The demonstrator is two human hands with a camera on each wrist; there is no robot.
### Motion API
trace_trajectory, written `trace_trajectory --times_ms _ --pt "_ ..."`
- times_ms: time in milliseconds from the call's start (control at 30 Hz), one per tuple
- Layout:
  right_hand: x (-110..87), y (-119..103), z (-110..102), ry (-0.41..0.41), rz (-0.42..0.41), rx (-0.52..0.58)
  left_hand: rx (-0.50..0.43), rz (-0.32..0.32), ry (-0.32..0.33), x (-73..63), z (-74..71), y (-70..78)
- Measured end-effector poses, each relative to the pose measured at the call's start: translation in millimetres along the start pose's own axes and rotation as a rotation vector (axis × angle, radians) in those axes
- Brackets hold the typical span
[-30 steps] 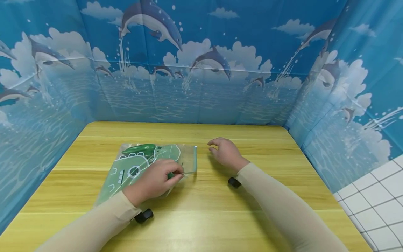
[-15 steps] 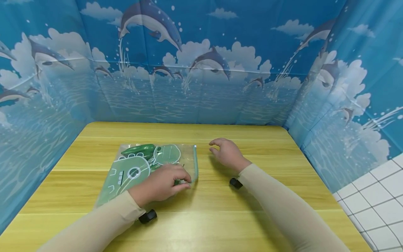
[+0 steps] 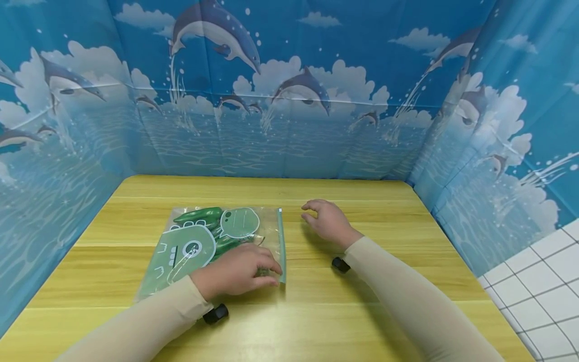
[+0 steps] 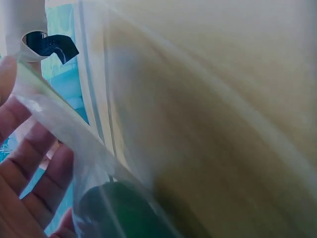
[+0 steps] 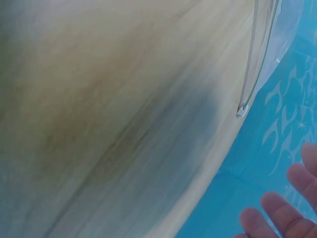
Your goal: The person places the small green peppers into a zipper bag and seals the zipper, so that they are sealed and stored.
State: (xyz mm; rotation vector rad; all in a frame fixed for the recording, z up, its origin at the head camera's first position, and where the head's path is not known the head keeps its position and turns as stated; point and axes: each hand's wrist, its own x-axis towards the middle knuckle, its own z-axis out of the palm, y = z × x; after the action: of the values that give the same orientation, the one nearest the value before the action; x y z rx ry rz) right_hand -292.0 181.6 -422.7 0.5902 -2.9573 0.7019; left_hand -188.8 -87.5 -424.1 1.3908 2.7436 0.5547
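Observation:
A clear zip bag with a green dinosaur print lies on the table, left of centre. Several long green peppers show through its plastic. At the zip's near corner my left hand pinches the bag's edge between thumb and index finger. In the left wrist view the bag slants down from the fingertips, with a dark green pepper inside. Off to the bag's right, my right hand hovers just over the wood with bent, loose fingers, holding nothing. Its fingers appear low in the right wrist view.
The yellow wood-grain table reaches back to a blue dolphin curtain, which also encloses both sides. White floor tiles show at the lower right. A black band device sits on the left wrist, another on the right.
My left hand has moved right and toward me, bringing the bag's near corner down, so the zip edge now lies straight. The right hand has stayed nearly still.

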Motion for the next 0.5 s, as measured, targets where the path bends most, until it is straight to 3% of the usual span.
trace_trajectory --times_ms 267,500 --pt "-0.8 1.0 1.5 -0.004 0.007 -0.008 0.056 0.003 -0.071 -1.0 7.3 -0.2" --pt "-5.8 3.8 -1.0 -0.02 0.01 -0.01 0.115 0.014 -0.085 -6.0 8.1 1.5"
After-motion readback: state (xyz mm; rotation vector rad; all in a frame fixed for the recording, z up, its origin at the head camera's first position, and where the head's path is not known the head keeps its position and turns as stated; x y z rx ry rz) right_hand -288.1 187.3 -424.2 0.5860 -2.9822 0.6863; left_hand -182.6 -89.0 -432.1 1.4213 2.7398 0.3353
